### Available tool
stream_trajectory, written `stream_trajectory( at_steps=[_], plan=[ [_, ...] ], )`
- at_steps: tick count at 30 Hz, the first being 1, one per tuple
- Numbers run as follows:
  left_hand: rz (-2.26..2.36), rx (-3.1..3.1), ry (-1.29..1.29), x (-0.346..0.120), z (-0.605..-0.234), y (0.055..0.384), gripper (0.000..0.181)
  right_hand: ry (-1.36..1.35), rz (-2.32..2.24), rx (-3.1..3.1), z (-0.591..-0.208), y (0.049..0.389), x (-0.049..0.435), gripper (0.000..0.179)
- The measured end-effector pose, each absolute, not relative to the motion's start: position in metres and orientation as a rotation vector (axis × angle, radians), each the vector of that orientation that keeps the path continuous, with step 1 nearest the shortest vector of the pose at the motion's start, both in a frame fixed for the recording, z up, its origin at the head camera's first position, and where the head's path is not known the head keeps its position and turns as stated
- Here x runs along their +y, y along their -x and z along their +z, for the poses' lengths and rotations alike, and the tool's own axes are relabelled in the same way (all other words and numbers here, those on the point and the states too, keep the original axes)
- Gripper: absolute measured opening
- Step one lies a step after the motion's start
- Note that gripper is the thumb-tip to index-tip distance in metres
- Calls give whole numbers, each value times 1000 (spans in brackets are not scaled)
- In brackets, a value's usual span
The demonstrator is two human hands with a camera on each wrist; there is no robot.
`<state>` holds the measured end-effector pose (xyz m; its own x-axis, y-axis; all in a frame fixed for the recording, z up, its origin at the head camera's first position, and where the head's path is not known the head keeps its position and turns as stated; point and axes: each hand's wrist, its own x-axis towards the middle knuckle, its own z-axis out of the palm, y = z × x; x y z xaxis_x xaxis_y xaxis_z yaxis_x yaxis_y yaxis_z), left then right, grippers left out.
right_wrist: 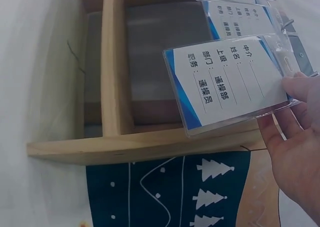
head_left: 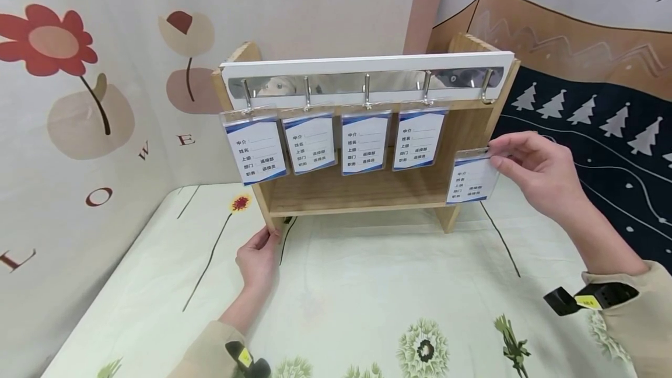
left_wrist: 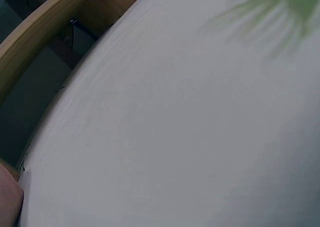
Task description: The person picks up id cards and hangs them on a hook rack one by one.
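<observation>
Between thumb and fingers, my right hand [head_left: 543, 174] pinches a badge in a clear plastic sleeve [head_left: 472, 178] by its upper corner. The badge hangs in front of the rack's right side, below the rightmost hook [head_left: 486, 87], which carries nothing. In the right wrist view the badge [right_wrist: 225, 84] shows its printed face and blue edges. My left hand [head_left: 259, 258] holds the lower front end of the left side panel of the wooden rack [head_left: 357, 191]. Only a bit of that hand shows in the left wrist view.
Several badges [head_left: 366, 142] in clear sleeves hang from the other hooks along the white rail [head_left: 367, 66]. The rack stands on a pale flowered tablecloth [head_left: 341, 290]. Behind it are a printed curtain [head_left: 315, 10] and a dark tree-patterned cloth [head_left: 588, 109] on the right.
</observation>
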<state>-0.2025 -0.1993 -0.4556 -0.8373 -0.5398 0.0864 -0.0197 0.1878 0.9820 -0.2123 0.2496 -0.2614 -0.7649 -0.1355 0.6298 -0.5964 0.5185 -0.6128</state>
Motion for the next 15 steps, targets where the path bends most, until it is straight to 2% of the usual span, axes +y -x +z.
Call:
stream_trajectory(
  at_steps=[15],
  plan=[
    [-1682,-2068,-526,-200,-456,203,34,-581,1244,-2127,-242,214,246,34]
  ],
)
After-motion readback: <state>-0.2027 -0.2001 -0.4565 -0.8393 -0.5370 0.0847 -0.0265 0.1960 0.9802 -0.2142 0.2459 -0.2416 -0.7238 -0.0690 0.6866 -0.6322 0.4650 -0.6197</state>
